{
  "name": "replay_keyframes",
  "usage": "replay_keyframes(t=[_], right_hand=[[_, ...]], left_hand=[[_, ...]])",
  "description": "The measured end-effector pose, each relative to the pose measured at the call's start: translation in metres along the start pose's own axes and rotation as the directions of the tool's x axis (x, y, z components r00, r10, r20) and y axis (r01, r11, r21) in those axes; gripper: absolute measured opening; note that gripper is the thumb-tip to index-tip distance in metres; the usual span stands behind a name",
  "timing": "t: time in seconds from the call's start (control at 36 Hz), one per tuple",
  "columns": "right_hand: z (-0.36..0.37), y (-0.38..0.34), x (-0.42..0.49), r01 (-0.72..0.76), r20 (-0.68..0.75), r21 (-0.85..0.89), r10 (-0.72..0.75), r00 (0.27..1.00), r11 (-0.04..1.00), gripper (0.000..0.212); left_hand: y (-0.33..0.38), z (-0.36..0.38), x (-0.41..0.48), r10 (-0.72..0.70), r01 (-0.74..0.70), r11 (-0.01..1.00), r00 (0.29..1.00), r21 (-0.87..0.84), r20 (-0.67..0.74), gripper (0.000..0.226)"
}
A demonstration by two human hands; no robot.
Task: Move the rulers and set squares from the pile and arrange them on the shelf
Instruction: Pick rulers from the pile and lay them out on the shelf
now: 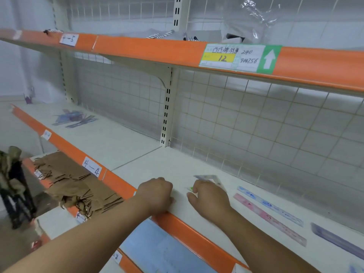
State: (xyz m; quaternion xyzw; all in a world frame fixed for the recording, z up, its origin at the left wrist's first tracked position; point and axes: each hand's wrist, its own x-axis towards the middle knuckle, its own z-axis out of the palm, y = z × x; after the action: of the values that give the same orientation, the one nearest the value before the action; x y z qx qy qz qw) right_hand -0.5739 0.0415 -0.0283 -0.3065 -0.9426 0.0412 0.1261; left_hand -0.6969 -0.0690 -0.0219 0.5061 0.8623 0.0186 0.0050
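The right hand (209, 200) covers most of the set square (209, 177); only its far corner pokes out. The purple ruler (334, 240) runs off the right edge, and the pile (74, 118) farther along is too blurred to sort out.

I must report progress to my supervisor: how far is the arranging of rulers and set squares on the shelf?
Done: a blue ruler, a pink ruler and a purple ruler lie side by side on the shelf.
In hand: the right hand pinches a set square just left of them; the left hand rests curled near the shelf edge.
Left: a pile of bluish pieces lies farther left.
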Motion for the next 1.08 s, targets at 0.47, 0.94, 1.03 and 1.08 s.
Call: replay_keyframes(t=[0.47,0.94,1.03,1.08], right_hand=[[-0.002,-0.073,0.009,0.183,0.088,0.027,-0.185,0.979,0.983,0.029],[0.032,-0.239,0.107,0.156,-0.012,0.099,-0.156,0.988,0.983,0.034],[0.04,-0.269,0.127,0.139,-0.02,0.101,-0.138,0.99,0.985,0.034],[0.045,-0.287,0.14,0.142,-0.012,0.084,-0.142,0.99,0.986,0.033]], left_hand=[[-0.058,-0.013,-0.058,-0.188,0.184,0.982,0.978,-0.052,-0.092,0.034],[-0.259,-0.042,-0.035,-0.133,0.134,0.991,0.985,0.004,-0.114,0.033],[-0.297,-0.048,-0.027,-0.128,0.127,0.992,0.986,-0.011,-0.11,0.035],[-0.32,-0.05,-0.023,-0.129,0.127,0.992,0.986,-0.021,-0.108,0.035]])
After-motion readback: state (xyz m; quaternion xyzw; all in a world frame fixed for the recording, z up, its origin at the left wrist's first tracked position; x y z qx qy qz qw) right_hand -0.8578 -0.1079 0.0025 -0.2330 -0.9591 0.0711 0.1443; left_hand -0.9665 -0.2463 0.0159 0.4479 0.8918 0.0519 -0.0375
